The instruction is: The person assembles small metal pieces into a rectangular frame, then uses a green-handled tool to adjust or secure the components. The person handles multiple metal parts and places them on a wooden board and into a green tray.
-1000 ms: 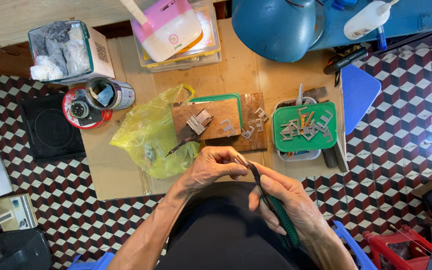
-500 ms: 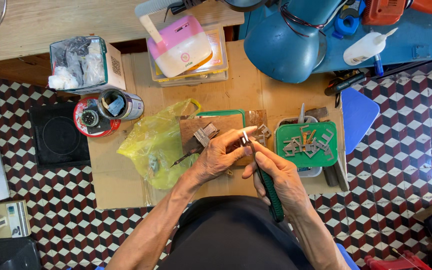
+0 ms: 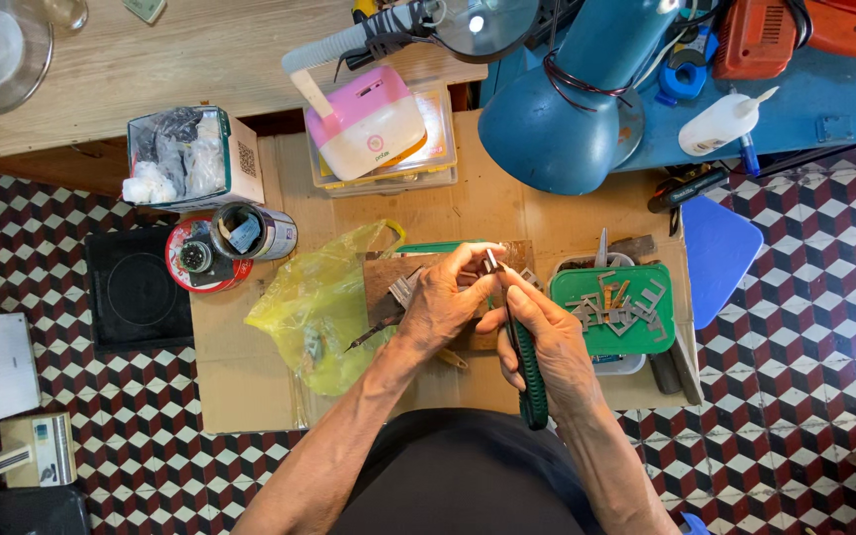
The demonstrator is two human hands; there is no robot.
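My left hand [image 3: 445, 297] pinches a small metal piece [image 3: 491, 261] between thumb and fingertips, above a wooden block [image 3: 380, 282]. My right hand [image 3: 547, 337] grips a green-handled tool [image 3: 529, 381], a file or pliers, whose thin metal tip reaches up to the small piece. Both hands meet over the middle of a cardboard work surface [image 3: 250, 386]. Just to the right, a green tray [image 3: 666, 332] carries several small grey metal pieces.
A yellow plastic bag [image 3: 319, 307] lies left of the hands. A red tin [image 3: 195, 267] and a can stand further left, a white box [image 3: 240, 163] behind. A blue lamp [image 3: 567, 119], a pink-and-white device [image 3: 369, 124], a white squeeze bottle [image 3: 720, 124] sit at the back.
My view has tilted upward, showing more of the bench behind. Both hands rose together toward the wooden block, still joined on the small piece and the tool.
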